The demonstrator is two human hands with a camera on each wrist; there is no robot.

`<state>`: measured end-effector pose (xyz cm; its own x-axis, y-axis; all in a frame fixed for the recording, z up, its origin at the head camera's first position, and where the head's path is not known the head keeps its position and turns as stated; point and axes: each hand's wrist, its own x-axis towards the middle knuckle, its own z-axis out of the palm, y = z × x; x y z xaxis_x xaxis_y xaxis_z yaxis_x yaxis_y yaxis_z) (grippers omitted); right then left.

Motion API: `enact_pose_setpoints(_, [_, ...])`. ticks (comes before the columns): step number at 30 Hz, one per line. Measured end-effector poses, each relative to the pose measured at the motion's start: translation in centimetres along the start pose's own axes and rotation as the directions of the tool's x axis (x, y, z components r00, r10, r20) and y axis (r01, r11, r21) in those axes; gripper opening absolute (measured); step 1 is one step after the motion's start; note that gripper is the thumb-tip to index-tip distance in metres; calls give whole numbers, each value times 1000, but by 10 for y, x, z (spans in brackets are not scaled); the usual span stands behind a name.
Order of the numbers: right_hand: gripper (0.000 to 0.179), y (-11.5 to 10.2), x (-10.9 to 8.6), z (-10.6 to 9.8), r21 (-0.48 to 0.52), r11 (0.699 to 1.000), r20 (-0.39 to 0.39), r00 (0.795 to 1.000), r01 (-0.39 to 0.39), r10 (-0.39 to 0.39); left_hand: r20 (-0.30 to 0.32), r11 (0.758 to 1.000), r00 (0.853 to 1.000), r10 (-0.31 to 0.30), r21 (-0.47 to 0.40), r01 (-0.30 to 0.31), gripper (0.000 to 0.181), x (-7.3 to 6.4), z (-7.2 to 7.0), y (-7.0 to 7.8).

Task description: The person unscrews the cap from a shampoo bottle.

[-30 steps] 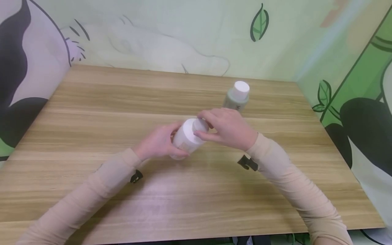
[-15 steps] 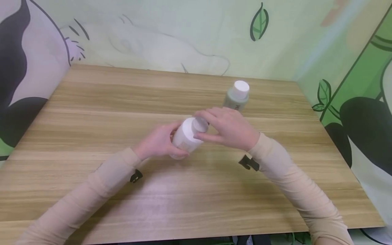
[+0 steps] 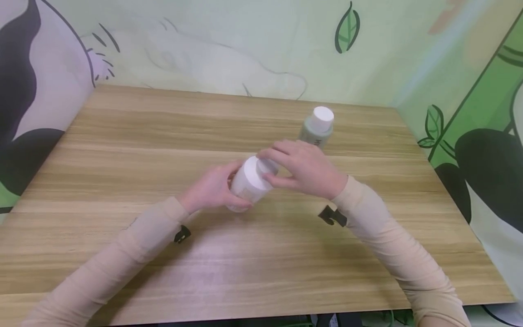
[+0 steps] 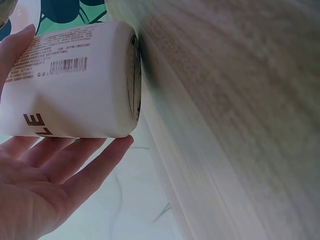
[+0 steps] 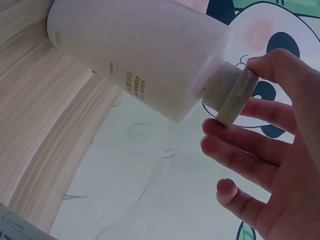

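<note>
A white bottle [image 3: 248, 184] with brown print leans toward the right over the wooden table. My left hand [image 3: 216, 188] grips its body, thumb on the near side and fingers around the far side. In the left wrist view the bottle's base [image 4: 133, 80] is close to the tabletop; whether it touches I cannot tell. My right hand [image 3: 304, 170] pinches the white cap [image 5: 237, 95] at the bottle's neck between thumb and fingers. The cap is at the neck, with its wider end outward. Behind my right hand stands a greenish bottle [image 3: 316, 131] with a white cap, upright, its lower part hidden.
The wooden table [image 3: 171, 122] meets a painted wall [image 3: 196, 50] at the back and another wall on the right. Dark wrist straps [image 3: 332, 216] show at both sleeves. Under the table's front edge are dark items and a cable [image 3: 494, 315].
My right thumb and fingertips have shifted slightly around the cap. My left hand and the white bottle have stayed almost where they were. The greenish bottle has not moved.
</note>
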<state>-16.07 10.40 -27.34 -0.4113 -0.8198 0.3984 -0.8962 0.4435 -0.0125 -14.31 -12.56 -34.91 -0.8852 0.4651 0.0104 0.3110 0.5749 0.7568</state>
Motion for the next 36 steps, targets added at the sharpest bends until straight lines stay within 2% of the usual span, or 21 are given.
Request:
enact_pose_setpoints(4, [39,2,-1,-1,-1,1000,11,1000,18,-18,-5,1000,1000,0,-15,0,84,0,0,1])
enact_pose_setpoints(9, [49,5,-4,-4,16,999,31,998,-46,45,-5,1000,1000,0,-17,0,84,0,0,2])
enact_pose_setpoints(16, [46,6,-6,-3,34,996,28,997,-78,77,-2,1000,1000,3,9,-2,85,1,0,1])
enact_pose_setpoints(20, [44,7,-7,-3,38,998,13,998,-59,58,3,1000,1000,10,17,-10,86,1,-1,2])
enact_pose_setpoints(25, [39,6,-5,-3,44,999,7,1000,10,-10,6,1000,1000,15,4,-15,84,1,-1,1])
enact_pose_setpoints(29, [41,6,-5,-3,59,998,10,999,32,-33,3,1000,1000,17,-16,-16,82,1,-1,0])
enact_pose_setpoints(36, [47,5,-4,-1,74,996,19,999,-44,42,-4,999,1000,-1,-32,1,82,-1,-2,-1])
